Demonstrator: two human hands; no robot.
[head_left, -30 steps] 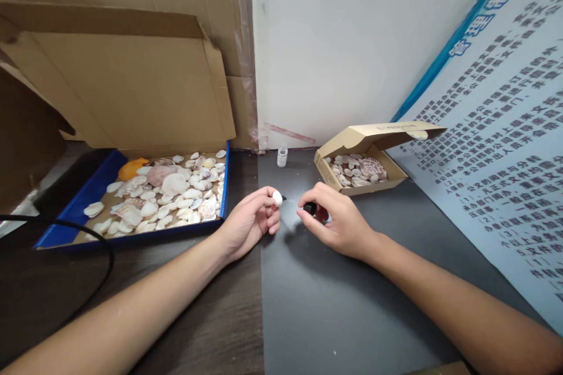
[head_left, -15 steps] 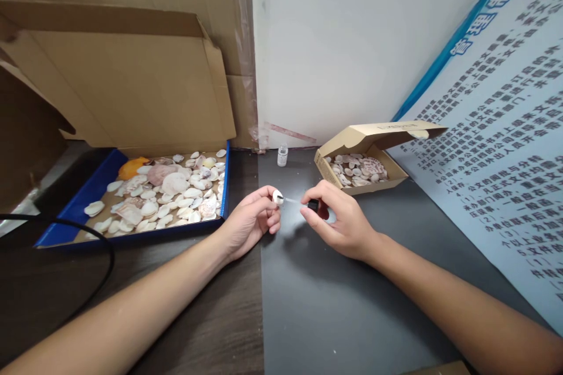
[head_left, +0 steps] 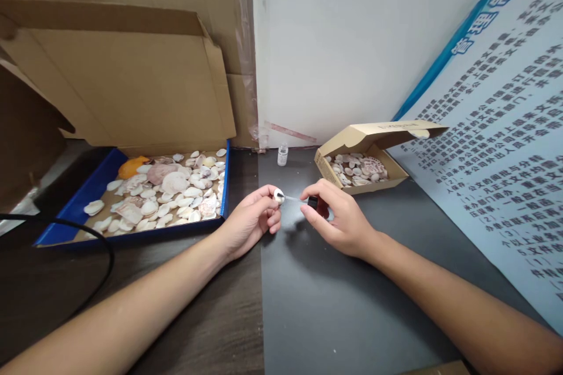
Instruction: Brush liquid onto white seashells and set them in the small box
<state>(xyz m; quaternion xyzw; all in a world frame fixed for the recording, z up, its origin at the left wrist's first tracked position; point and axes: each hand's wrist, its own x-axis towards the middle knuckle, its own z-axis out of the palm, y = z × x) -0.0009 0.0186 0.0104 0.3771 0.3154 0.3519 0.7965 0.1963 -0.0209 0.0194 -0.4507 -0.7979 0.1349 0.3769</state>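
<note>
Between thumb and fingers, my left hand [head_left: 253,220] pinches a small white shell [head_left: 278,195] above the seam of the dark table. My right hand [head_left: 336,217] grips a black cap [head_left: 312,203], from which a thin clear stem with a dark brush tip [head_left: 281,195] reaches left to the shell's face. The tip appears to touch the shell. Behind the hands stands a small clear bottle [head_left: 282,155] with a white label, upright near the wall.
A blue-edged cardboard box [head_left: 226,181] full of shells lies open at left, its lid raised. At right, a smaller carton [head_left: 398,173] holds more shells. A black cable [head_left: 109,255] curves at far left. A printed poster [head_left: 497,146] leans at right.
The shell has tilted slightly in my left hand, and the brush tip has shifted a little on it. Both hands otherwise stay in nearly the same place.
</note>
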